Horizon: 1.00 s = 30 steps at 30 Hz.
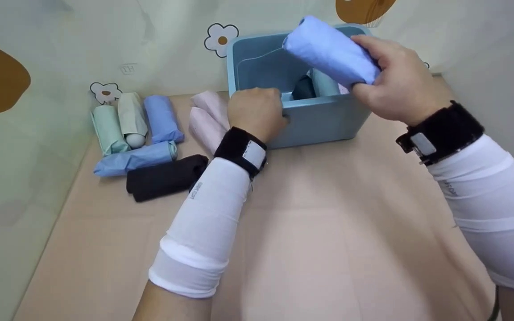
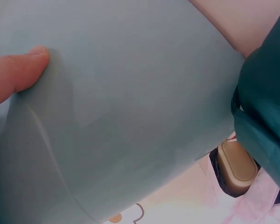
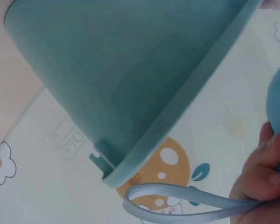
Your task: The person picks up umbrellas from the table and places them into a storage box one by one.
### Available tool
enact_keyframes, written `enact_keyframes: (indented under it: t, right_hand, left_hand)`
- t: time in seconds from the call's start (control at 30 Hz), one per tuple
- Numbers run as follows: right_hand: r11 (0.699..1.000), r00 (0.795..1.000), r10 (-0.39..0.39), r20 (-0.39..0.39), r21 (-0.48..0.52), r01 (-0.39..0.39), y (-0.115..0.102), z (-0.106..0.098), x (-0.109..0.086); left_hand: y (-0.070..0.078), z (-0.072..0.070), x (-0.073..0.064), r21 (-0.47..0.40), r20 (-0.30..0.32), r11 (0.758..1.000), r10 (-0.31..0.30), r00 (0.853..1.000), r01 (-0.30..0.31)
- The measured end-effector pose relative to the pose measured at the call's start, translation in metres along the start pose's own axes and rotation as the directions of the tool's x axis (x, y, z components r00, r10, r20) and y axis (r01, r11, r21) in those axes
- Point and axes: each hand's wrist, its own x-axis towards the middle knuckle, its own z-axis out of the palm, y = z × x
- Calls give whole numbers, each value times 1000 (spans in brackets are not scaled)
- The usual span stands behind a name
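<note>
Over the right end of a blue-grey plastic bin (image 1: 319, 125), my right hand (image 1: 397, 78) grips a folded periwinkle-blue umbrella (image 1: 330, 51), tilted above the rim. Its wrist strap (image 3: 156, 190) hangs out as a loop in the right wrist view. My left hand (image 1: 258, 111) holds the bin's front rim near the left corner, the thumb (image 2: 25, 70) lying against the wall in the left wrist view. Inside the bin are a dark folded umbrella (image 1: 304, 88) and a pale green one (image 1: 325, 82), partly hidden by the rim and the held umbrella.
Left of the bin lie folded umbrellas: mint (image 1: 109, 129), cream (image 1: 131, 115), blue (image 1: 162, 117), another blue (image 1: 132, 161), black (image 1: 165, 178) and pale pink (image 1: 205, 127), the pink partly behind my left hand. A patterned wall covering (image 1: 163, 49) stands behind the beige surface (image 1: 301, 240).
</note>
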Motion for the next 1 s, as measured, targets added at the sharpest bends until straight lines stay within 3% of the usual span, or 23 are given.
enact_keyframes:
  t: [0.17, 0.37, 0.63, 1.0]
  right_hand:
    - [996, 993, 46, -104, 79, -38, 1, 13, 23]
    - [994, 991, 79, -103, 82, -71, -1, 31, 43]
    - [979, 979, 198, -50, 65, -195, 12, 57, 48]
    - [959, 955, 283, 83, -57, -279, 9, 60, 49]
  left_hand:
    - [0, 0, -1, -7, 2, 1000, 2, 1000, -2]
    - [1, -2, -1, -1, 7, 1000, 5, 1000, -5]
    - [6, -1, 0, 14, 7, 1000, 23, 1000, -23]
    - [7, -3, -1, 25, 38, 999, 19, 999, -20]
